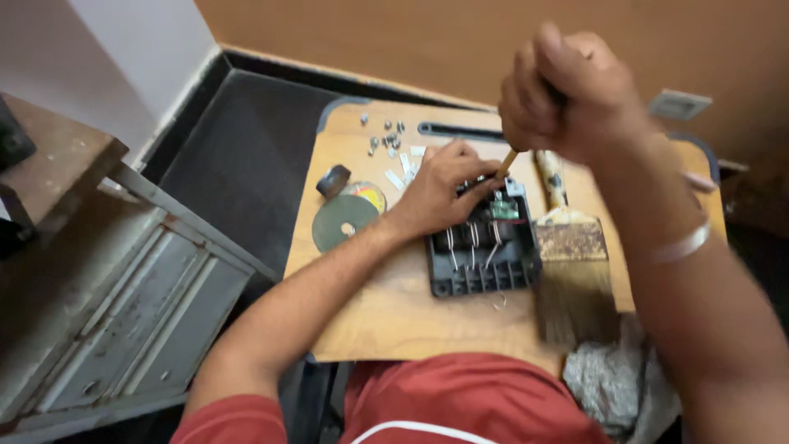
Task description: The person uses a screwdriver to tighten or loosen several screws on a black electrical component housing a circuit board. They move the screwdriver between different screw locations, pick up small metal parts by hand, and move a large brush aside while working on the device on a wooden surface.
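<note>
A black plastic electrical box (485, 259) with white wires and a small green part lies on a wooden desk board (386, 312). My left hand (440, 191) rests on the box's upper left corner, fingers pressing it down. My right hand (567, 86) is closed in a fist around a tool's handle, held upright above the box. The tool's thin shaft (507, 163) slants down into the box's top edge, right by my left fingertips. Its tip is hidden among the parts.
A wide paintbrush (569, 263) lies right of the box. Grinding discs (345, 218) and a dark tape roll (333, 181) sit at the left. Several small screws and metal strips (393, 144) are scattered at the far edge. A grey metal cabinet (123, 304) stands left; crumpled cloth (612, 378) lies lower right.
</note>
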